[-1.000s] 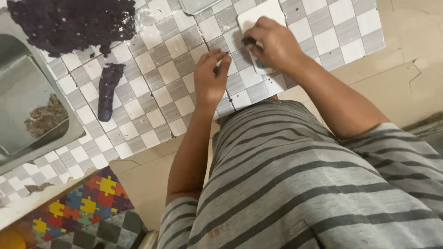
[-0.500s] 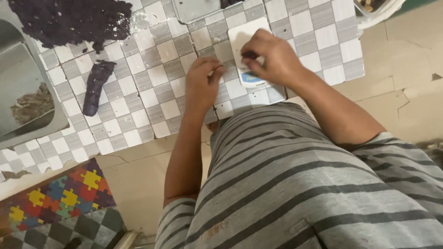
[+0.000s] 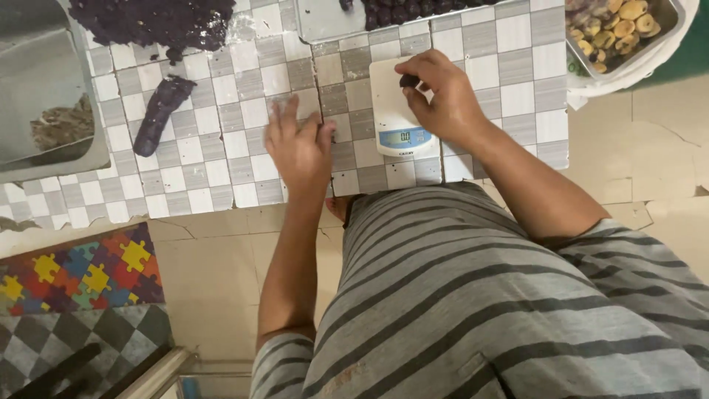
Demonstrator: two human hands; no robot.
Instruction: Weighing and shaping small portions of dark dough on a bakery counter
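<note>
Purple dough piece [image 3: 408, 80], one small dark lump, is pinched in the fingertips of the right hand [image 3: 441, 100] above the single white kitchen scale [image 3: 395, 111]. Far left lies one grey metal tray [image 3: 44, 111], then one big purple dough mass [image 3: 151, 21] and one rolled purple log [image 3: 159, 112]. The left hand [image 3: 297, 148] rests flat, fingers spread, left of the scale and holding nothing. A tray of dark balls [image 3: 347, 16] sits above; one container of yellowish pieces [image 3: 624, 29] stands far right. The checked tile counter [image 3: 221, 170] meets a cracked beige floor [image 3: 650, 148].
</note>
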